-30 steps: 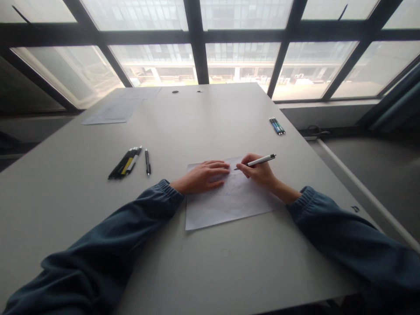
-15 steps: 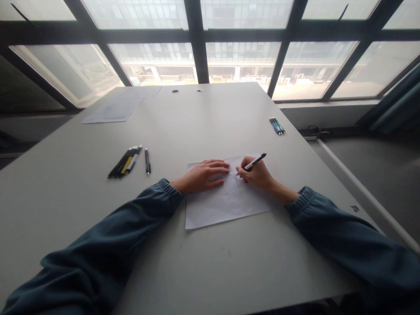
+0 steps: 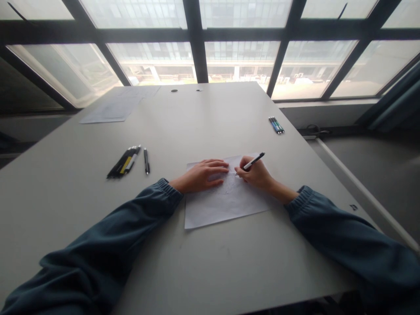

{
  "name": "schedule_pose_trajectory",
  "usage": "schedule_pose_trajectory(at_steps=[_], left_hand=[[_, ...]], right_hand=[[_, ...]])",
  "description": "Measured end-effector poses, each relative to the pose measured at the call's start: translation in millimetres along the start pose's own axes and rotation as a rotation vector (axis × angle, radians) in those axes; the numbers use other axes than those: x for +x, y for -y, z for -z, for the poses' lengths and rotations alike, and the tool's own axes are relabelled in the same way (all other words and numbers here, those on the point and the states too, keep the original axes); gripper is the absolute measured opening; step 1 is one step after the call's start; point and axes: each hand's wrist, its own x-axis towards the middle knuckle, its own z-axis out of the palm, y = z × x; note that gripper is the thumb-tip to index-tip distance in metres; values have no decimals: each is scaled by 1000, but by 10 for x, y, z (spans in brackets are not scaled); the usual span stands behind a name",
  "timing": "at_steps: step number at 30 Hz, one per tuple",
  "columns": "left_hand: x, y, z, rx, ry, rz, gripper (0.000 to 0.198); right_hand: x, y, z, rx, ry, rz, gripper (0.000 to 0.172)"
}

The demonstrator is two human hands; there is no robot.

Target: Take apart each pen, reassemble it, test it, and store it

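Pinches one pen (image 3: 254, 161) in right hand (image 3: 257, 175) fingers, steeper than a second ago, tip on the single sheet (image 3: 223, 205) on table (image 3: 210, 118). Presses left hand (image 3: 201, 175) flat on sheet, fingers close together. Beyond: three pens (image 3: 276, 125) right, lone pen (image 3: 146, 160) left.

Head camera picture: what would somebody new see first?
The two hands in the middle of the table: the right hand holds a white pen with its tip on a sheet of paper, while the left hand lies flat on that sheet. Behind them, big bright windows with dark frames fill the top, and a bundle of pens lies to the left.
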Motion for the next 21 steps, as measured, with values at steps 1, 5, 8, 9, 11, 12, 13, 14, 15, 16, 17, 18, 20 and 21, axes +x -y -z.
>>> schedule_pose_trajectory(at_steps=[1, 5, 8, 9, 11, 12, 13, 14, 15, 16, 17, 18, 20, 21], left_hand=[[-1, 2, 0, 1, 0, 1, 41], [-2, 5, 0, 0, -7, -5, 41], [-2, 2, 2, -7, -15, -6, 40], [-2, 1, 3, -7, -16, -5, 40], [-1, -2, 6, -5, -16, -3, 40], [-1, -4, 8, -8, -18, -2, 40], [0, -5, 9, -12, -21, -1, 40], [0, -5, 10, -18, -25, -2, 40], [0, -5, 11, -23, -27, -3, 40], [0, -3, 10, -26, -30, -4, 40], [0, -1, 9, -28, -31, -6, 40], [-1, 2, 8, -28, -33, -8, 40], [-3, 9, 3, -25, -36, -11, 40], [-4, 12, 0, -22, -34, -10, 40]], right_hand=[[0, -2, 0, -1, -4, 2, 22], [2, -6, 0, -19, -43, -7, 22], [3, -4, -1, -9, -17, 6, 23], [3, -4, -2, -9, -9, 12, 23], [4, -2, -2, -22, -19, 16, 22], [5, -1, -1, -31, -32, 14, 22], [5, -1, 1, -40, -47, 10, 22], [6, 0, 2, -46, -59, 4, 22], [7, 1, 4, -48, -65, -1, 22], [8, 1, 4, -44, -59, -3, 22], [8, 3, 5, -37, -45, -2, 22], [7, 5, 4, -29, -28, 2, 23], [6, 11, 1, -16, -4, 11, 23], [4, 14, 0, -12, -5, 12, 24]])
